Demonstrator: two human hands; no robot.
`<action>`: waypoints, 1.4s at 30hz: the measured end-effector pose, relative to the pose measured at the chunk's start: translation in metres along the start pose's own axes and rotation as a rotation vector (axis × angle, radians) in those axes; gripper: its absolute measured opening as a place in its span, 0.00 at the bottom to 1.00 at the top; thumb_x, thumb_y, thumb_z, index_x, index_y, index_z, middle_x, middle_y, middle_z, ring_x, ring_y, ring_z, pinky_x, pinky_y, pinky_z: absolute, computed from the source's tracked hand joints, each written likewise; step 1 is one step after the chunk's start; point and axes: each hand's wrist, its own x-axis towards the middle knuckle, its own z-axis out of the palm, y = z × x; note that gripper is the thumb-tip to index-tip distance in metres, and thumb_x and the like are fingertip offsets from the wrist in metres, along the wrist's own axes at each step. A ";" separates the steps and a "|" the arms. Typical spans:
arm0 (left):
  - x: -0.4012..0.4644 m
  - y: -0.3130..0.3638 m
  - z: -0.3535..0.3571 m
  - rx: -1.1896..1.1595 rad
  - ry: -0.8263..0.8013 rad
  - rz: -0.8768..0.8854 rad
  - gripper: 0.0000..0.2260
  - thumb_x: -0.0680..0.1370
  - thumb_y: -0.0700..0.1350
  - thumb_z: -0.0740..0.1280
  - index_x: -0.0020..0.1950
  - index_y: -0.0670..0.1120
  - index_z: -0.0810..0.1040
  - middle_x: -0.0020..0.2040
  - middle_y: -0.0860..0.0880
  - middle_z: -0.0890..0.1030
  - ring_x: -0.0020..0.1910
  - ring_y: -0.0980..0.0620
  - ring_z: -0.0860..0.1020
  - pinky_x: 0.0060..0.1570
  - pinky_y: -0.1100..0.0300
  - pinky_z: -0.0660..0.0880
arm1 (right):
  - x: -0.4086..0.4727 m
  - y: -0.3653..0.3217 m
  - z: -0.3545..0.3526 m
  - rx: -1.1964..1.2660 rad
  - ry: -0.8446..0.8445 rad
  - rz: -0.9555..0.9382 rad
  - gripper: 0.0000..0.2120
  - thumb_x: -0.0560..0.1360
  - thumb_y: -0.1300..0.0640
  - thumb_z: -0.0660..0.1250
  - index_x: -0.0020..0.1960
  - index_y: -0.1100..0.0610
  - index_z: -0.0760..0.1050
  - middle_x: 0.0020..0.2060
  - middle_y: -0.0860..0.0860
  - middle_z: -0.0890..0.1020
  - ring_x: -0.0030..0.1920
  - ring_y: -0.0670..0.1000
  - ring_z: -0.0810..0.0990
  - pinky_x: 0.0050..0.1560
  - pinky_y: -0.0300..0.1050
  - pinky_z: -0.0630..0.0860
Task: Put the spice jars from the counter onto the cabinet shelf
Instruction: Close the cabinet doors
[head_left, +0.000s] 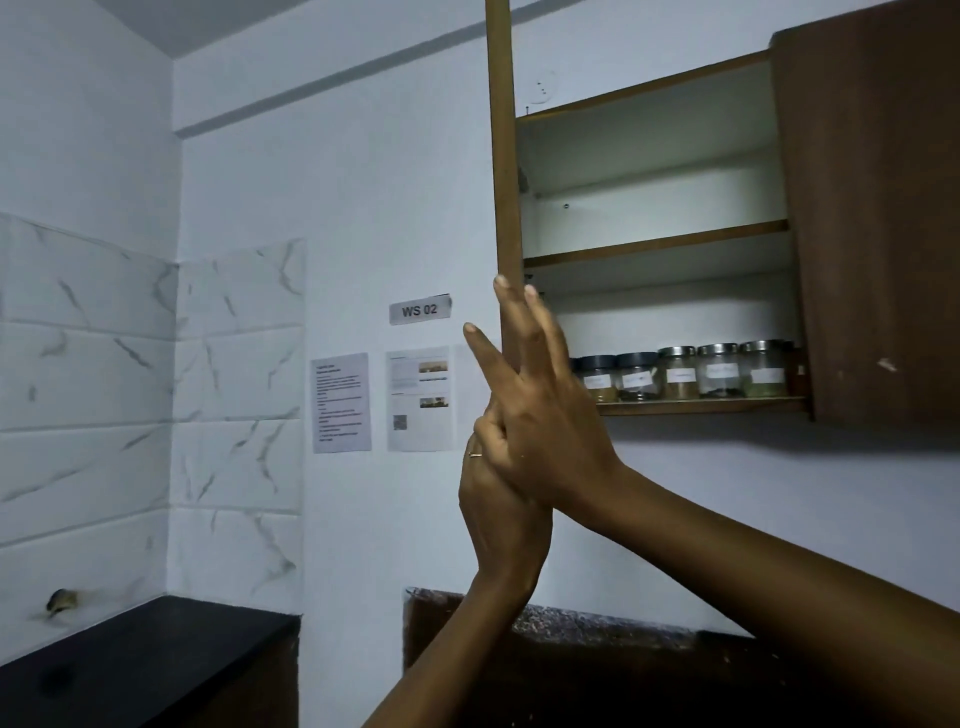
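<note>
Head view: a person's right hand (540, 415), fingers straight, presses the edge of the open cabinet door (504, 156), while the left hand (498, 499), fingers hidden, braces beneath it, its grasp impossible to tell. Beyond, the spice jars (685, 371) line the bottom shelf (701, 406). Swinging the door gently shut, fingers clear of the frame, looks wise.
</note>
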 end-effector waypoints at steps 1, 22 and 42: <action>-0.004 0.004 0.008 -0.026 -0.011 0.025 0.14 0.74 0.41 0.70 0.59 0.41 0.76 0.51 0.44 0.83 0.48 0.48 0.81 0.42 0.62 0.77 | -0.006 0.008 -0.005 0.012 0.018 0.003 0.30 0.65 0.64 0.63 0.68 0.62 0.70 0.74 0.61 0.59 0.75 0.64 0.56 0.45 0.51 0.81; -0.061 0.048 0.224 -0.015 -0.268 0.444 0.28 0.73 0.42 0.71 0.71 0.38 0.67 0.71 0.41 0.70 0.72 0.44 0.63 0.66 0.38 0.67 | -0.126 0.227 -0.066 -0.095 -0.009 0.220 0.19 0.77 0.66 0.62 0.68 0.64 0.69 0.71 0.63 0.66 0.72 0.61 0.64 0.68 0.54 0.68; -0.059 0.021 0.366 0.349 -0.661 0.482 0.37 0.78 0.54 0.58 0.76 0.47 0.36 0.75 0.50 0.34 0.74 0.49 0.32 0.74 0.53 0.39 | -0.172 0.384 -0.031 -0.554 -0.469 0.373 0.32 0.80 0.44 0.47 0.76 0.54 0.35 0.76 0.51 0.37 0.76 0.55 0.37 0.73 0.56 0.35</action>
